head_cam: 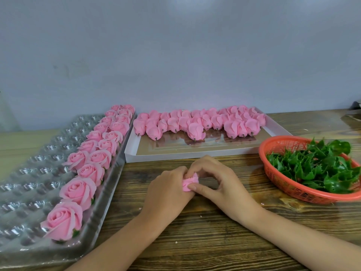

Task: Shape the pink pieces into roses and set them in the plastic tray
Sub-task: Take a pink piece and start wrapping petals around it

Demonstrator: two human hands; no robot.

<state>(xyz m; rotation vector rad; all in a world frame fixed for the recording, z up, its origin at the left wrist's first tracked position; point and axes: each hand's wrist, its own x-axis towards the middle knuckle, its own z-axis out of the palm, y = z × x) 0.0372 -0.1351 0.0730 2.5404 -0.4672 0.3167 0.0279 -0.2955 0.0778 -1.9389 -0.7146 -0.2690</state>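
Observation:
A small pink piece (190, 183) sits between both hands at the table's centre. My left hand (168, 189) grips it from the left, and my right hand (216, 180) pinches it with thumb and fingers from the right. Most of the piece is hidden by the fingers. A clear plastic tray (29, 184) lies on the left; several finished pink roses (78, 190) stand in its right-hand rows. Behind my hands a white box (175, 153) holds several unshaped pink pieces (195, 124) along its far side.
A red plastic basket (289, 184) of green leaf pieces (316, 165) stands at the right. The wooden table (214, 231) meets a pale wall behind the box. A dark object (356, 105) shows at the far right edge.

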